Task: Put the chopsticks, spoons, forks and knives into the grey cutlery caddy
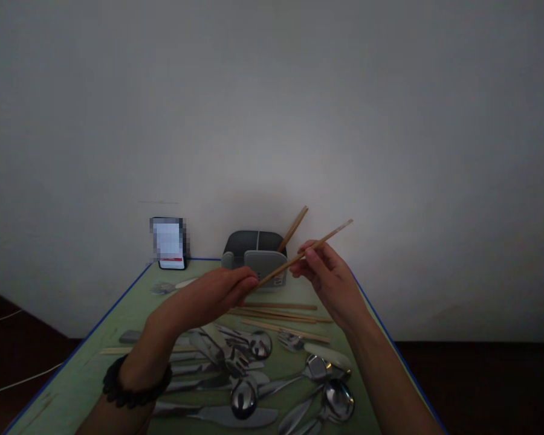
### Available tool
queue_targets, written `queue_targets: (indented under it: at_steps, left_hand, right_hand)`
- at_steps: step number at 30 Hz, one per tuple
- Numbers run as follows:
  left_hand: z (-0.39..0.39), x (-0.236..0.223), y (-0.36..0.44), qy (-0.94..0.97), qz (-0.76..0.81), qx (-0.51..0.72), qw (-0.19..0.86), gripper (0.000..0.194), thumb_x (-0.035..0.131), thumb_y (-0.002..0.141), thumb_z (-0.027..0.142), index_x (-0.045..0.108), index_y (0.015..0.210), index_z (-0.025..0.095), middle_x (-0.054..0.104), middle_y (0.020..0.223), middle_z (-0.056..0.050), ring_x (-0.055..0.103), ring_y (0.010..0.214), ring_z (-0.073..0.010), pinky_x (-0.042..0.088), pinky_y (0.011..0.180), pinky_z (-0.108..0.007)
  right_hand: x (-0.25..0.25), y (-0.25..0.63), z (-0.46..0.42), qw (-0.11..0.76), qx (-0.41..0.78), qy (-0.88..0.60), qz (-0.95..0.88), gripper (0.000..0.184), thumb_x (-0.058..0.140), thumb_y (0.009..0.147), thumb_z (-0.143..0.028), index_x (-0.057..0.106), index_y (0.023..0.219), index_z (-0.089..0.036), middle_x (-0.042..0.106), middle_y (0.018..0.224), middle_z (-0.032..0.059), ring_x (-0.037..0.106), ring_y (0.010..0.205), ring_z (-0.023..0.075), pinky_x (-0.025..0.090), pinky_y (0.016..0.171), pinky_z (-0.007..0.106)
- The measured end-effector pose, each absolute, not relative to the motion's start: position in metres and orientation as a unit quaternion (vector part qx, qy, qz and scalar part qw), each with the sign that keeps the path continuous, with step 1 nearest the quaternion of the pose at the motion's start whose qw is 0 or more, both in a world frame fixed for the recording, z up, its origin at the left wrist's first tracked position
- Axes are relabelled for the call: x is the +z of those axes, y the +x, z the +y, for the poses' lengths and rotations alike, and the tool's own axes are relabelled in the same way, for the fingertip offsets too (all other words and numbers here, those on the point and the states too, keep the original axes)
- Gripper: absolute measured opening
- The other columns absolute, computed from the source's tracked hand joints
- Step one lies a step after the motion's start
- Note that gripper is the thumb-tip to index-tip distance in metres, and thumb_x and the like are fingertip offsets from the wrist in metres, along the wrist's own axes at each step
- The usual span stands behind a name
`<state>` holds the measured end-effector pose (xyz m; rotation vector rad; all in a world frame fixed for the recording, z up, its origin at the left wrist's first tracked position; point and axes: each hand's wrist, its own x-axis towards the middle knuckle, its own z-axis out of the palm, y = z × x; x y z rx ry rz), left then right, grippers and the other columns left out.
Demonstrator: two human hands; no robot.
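Both my hands hold one wooden chopstick (330,235) above the green table (81,368). My left hand (213,296), with a dark bead bracelet on its wrist, pinches the chopstick's near end. My right hand (326,275) pinches it nearer the middle, and its far end points up to the right. Just behind my hands stands a grey cutlery holder (254,251) with chopsticks (294,228) leaning out of it. More loose chopsticks (281,314) lie on the table below my hands.
Several metal spoons (245,396), forks (292,341) and knives (217,414) lie scattered on the near part of the table. A small upright card or device (168,244) stands at the back left against the white wall. The table has blue edges; dark floor lies on both sides.
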<state>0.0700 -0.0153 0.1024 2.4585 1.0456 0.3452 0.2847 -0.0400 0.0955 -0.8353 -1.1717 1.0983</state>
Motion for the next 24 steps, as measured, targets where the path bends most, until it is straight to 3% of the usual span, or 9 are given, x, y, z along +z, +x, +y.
queue_targets:
  at_steps: [3, 8, 15, 24]
  left_hand:
    - [-0.016, 0.103, 0.068, 0.891, 0.371, 0.125, 0.228, 0.031, 0.033, 0.094, 0.036, 0.057, 0.102, 0.020, 0.062, 0.070, 0.002, 0.056, 0.062, -0.0117, 0.039, 0.058, -0.020]
    - [-0.016, 0.102, 0.067, 0.894, 0.374, 0.121, 0.215, 0.028, 0.038, 0.092, 0.029, 0.061, 0.106, 0.021, 0.067, 0.083, -0.001, 0.060, 0.072, -0.0134, 0.041, 0.064, -0.021]
    - [-0.005, 0.096, 0.065, 0.885, 0.399, 0.132, 0.199, 0.030, 0.040, 0.091, 0.034, 0.066, 0.093, 0.019, 0.068, 0.077, -0.001, 0.059, 0.067, -0.0127, 0.040, 0.061, -0.020]
    - [-0.003, 0.096, 0.062, 0.873, 0.434, 0.130, 0.178, 0.028, 0.045, 0.090, 0.039, 0.067, 0.090, 0.021, 0.069, 0.077, 0.000, 0.059, 0.067, -0.0130, 0.039, 0.060, -0.021]
  right_hand:
    - [0.095, 0.287, -0.038, 0.631, 0.475, -0.362, -0.495, 0.019, 0.061, 0.080, -0.036, 0.054, 0.091, -0.022, 0.060, 0.085, -0.0014, 0.063, 0.068, 0.0102, 0.054, 0.069, 0.027]
    - [0.095, 0.292, -0.036, 0.633, 0.454, -0.369, -0.506, 0.018, 0.056, 0.084, -0.037, 0.051, 0.093, -0.023, 0.062, 0.093, 0.0006, 0.065, 0.071, 0.0109, 0.054, 0.072, 0.029]
    - [0.095, 0.307, -0.033, 0.686, 0.380, -0.367, -0.501, 0.016, 0.058, 0.083, -0.037, 0.054, 0.089, -0.022, 0.063, 0.090, -0.0013, 0.063, 0.067, 0.0087, 0.053, 0.071, 0.027]
    - [0.090, 0.311, -0.028, 0.708, 0.395, -0.354, -0.466, 0.020, 0.064, 0.079, -0.037, 0.056, 0.087, -0.020, 0.065, 0.087, -0.0011, 0.064, 0.064, 0.0083, 0.053, 0.066, 0.025]
